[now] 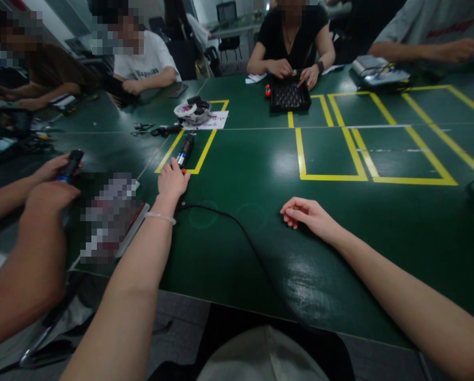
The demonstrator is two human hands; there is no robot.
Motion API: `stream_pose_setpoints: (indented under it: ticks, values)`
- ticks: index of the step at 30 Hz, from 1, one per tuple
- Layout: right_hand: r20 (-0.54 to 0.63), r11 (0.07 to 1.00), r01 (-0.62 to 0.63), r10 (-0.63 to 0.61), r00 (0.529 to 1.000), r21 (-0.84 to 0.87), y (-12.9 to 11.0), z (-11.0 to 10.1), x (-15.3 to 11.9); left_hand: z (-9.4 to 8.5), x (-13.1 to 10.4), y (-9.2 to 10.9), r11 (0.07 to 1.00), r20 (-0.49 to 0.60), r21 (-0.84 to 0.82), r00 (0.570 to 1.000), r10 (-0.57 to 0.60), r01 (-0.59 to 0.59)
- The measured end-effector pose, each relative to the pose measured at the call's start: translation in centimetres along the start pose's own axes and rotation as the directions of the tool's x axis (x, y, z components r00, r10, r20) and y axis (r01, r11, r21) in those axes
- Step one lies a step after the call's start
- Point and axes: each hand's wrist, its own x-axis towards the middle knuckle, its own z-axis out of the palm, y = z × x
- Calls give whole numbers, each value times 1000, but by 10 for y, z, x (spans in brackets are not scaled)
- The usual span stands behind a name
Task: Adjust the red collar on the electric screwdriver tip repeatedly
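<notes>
My left hand (173, 181), with a pale bracelet at the wrist, reaches over the green table (229, 248). Its fingers touch the lower end of a dark cylindrical tool (185, 152) with a blue band, inside a yellow tape outline (209, 148); whether they grip it is hard to tell. A small orange part shows beside the fingers. My right hand (306, 216) rests on the table right of centre, fingers curled loosely, nothing visible in it. Between my hands runs a black cable (240, 225) that curves down to the table's near edge.
At left, a neighbour's hands hold a similar cylinder (70, 165). Cables and a white roll (193, 111) lie beyond my left hand. Across the table, a person handles a black tray (289, 95). Electronic gear (379, 74) sits at far right, beyond more yellow tape outlines (334, 177).
</notes>
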Motion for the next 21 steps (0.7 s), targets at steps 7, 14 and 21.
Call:
stream_pose_setpoints:
  ticks: [7, 14, 21]
  values:
    - [3, 1000, 7, -7, 1000, 7, 2, 1, 2, -6, -6, 6, 1000, -30, -1, 999, -23, 23]
    - [-3, 1000, 11, -11, 1000, -3, 1, 1, 2, -16, -42, 33, 1000, -52, 9, 999, -3, 4]
    - [-43, 997, 25, -28, 999, -67, -1, 3, 1, -33, -90, 73, 993, 11, 5, 993, 119, -119]
